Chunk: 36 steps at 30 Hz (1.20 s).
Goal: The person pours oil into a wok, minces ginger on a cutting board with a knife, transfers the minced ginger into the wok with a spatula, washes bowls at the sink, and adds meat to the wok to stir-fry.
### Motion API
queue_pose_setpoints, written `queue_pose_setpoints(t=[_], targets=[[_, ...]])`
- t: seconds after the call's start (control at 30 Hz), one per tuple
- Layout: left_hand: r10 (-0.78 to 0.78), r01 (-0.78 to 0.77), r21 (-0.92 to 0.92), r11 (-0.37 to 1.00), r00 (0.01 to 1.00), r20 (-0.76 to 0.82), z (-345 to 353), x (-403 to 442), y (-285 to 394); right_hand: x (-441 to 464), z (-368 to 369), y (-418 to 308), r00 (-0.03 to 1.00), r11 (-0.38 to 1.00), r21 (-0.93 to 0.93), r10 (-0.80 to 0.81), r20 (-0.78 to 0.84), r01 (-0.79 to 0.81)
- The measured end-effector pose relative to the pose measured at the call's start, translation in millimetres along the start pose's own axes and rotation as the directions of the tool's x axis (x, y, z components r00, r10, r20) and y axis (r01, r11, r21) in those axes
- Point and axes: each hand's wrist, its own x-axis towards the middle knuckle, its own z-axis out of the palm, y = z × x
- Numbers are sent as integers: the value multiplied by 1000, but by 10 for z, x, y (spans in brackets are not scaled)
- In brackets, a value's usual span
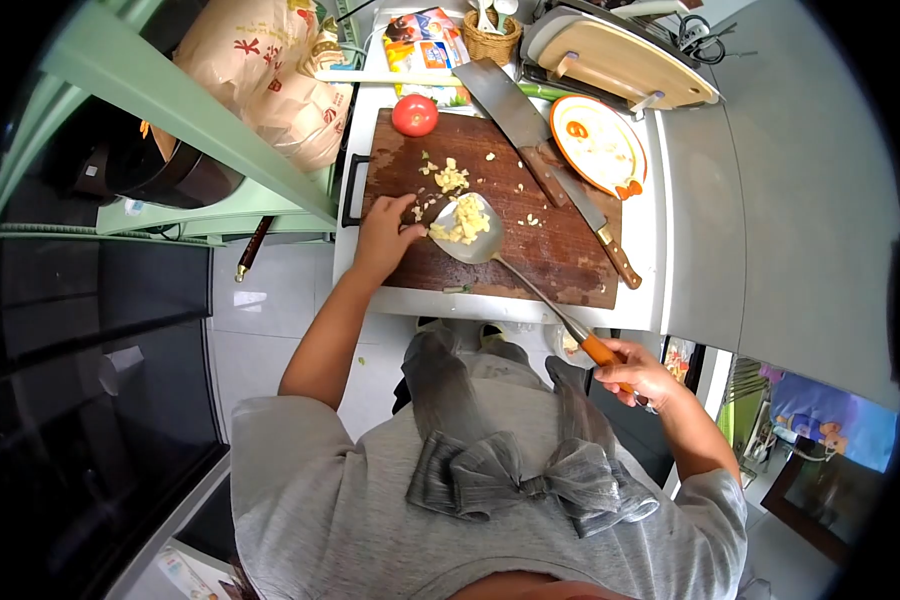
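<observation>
My right hand [638,374] grips the orange handle of a metal spatula [486,246], whose blade rests over the wooden cutting board [560,268]. Pale yellow chopped bits that look like garlic [466,220] lie on the blade. At the blade's left edge is my left hand [386,232], its thumb and fingers apart, holding nothing that I can see. More chopped bits [451,177] are scattered on the board just beyond the blade. A tomato [415,115] sits at the board's far left corner.
A cleaver [505,105] and a narrower knife [598,218] lie across the board's right side. An orange-rimmed plate [618,170] overlaps its far right corner. Behind are seasoning packets [425,50], a basket [492,42] and a rack with a light board [620,65]. Green shelving [190,100] stands left.
</observation>
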Motion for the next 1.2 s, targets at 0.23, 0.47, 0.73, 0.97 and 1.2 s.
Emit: queue_pose_setpoints(t=[0.23,0.47,0.73,0.97,1.2], targets=[[62,-74,185,980,996,70,241,85,-65,-212,-11,1,999,999,-46,2,-35,-3],[57,-58,26,998,998,22,407,332,19,-126,15,85,999,999,-53,3,-54,-6],[189,-169,-215,962,979,75,337,123,407,-88,45,266,1000,999,36,-14,-22,14],[217,-179,-225,958,963,158,218,120,448,-133,97,370,999,993,112,-35,-19,37],[-48,-30,-401,916,982,-181,3,351,214,-245,134,548,997,983,171,-58,-44,65]])
